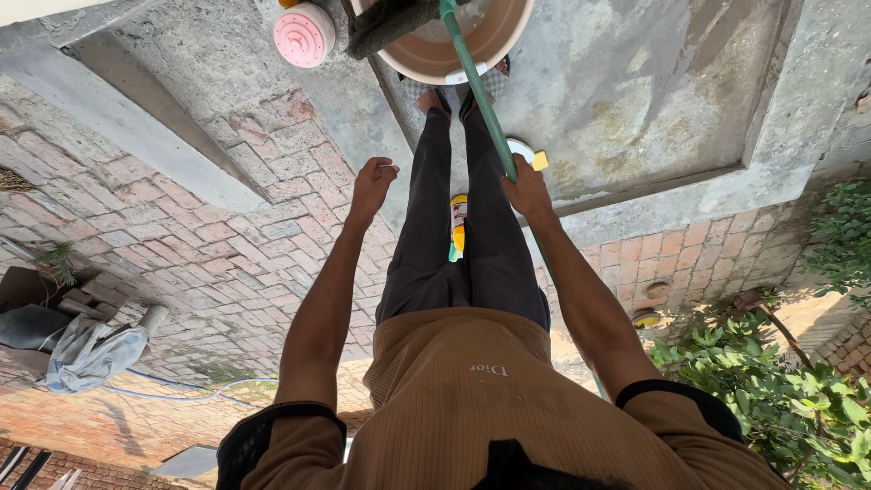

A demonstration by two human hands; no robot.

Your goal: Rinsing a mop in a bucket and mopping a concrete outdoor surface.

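- Right hand (526, 189) wrapped round green pole (481, 100) mid-shaft — stiff, light, likely smooth; grip there suits it
- Pole's far end sits in the pink basin (508, 36)
- Left hand (372, 186) loosely curled, empty

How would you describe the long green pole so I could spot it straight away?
Start at the round pinkish plastic basin on the grey concrete slab by the feet. The long green pole runs from it past the dark trousers, gripped by the right hand. It is the only thin straight green rod.
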